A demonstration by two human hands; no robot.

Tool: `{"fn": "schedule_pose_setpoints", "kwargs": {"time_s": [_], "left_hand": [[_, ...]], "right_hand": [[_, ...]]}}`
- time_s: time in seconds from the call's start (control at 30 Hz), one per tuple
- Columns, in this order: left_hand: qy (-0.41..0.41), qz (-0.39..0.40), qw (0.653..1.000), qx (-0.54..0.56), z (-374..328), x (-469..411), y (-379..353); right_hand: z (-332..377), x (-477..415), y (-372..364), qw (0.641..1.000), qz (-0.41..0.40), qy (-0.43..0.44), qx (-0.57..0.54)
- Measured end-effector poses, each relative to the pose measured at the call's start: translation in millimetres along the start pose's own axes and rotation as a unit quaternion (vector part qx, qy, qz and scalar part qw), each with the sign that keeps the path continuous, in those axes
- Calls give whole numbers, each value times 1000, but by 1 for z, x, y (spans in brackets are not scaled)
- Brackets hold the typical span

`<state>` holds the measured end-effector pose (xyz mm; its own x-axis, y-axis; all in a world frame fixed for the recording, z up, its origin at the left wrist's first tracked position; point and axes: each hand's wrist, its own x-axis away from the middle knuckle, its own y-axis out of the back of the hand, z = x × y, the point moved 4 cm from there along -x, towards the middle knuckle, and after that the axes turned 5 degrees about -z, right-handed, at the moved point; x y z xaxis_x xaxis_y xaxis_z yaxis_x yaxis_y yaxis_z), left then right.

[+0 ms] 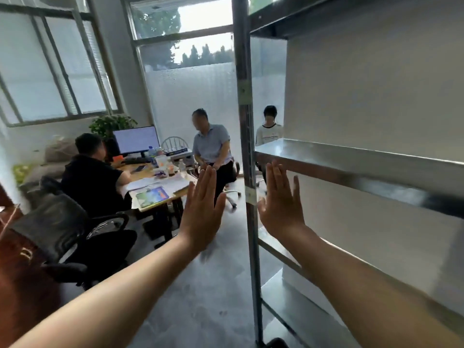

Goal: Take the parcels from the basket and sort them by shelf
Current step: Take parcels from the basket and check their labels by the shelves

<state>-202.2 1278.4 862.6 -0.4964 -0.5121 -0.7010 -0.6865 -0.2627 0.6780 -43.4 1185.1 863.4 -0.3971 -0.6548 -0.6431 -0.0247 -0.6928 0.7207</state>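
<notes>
Shelf post (247, 146) divides left hand (202, 212), right hand (281, 204) — desk (129, 169) (cluttered, apparently) beyond.

Metal rack (247, 146) stood at right on the grey, glossy floor (213, 285), with its upright post running the full height of the view. The middle shelf (364, 159) was a shiny steel board with a folded front lip. Upper shelf (288, 23) above, lower shelf (283, 257) beneath. Wooden desk (148, 169) at left on the same floor carried a monitor (136, 140), keyboard (136, 160), loose papers (160, 183), a colourful booklet (152, 196) and small bottles.
</notes>
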Motion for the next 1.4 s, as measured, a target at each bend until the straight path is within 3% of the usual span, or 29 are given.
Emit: {"fn": "schedule_pose_setpoints", "kwargs": {"time_s": [0.23, 0.63, 1.03, 1.2, 1.4], "left_hand": [[-129, 75, 982, 114, -116, 29, -71], [-281, 139, 925, 214, -355, 137, -93], [-416, 146, 827, 349, -665, 294, 22], [-460, 142, 783, 394, -754, 364, 70], [-522, 157, 714, 439, -831, 436, 113]], "right_hand": [[-75, 96, 51, 988, -5, -99, 115], [-203, 282, 232, 908, -54, -301, 285], [-239, 541, 508, 788, -78, -465, 395], [-231, 633, 586, 750, -110, -496, 423], [-218, 722, 646, 665, -109, -556, 487]]}}
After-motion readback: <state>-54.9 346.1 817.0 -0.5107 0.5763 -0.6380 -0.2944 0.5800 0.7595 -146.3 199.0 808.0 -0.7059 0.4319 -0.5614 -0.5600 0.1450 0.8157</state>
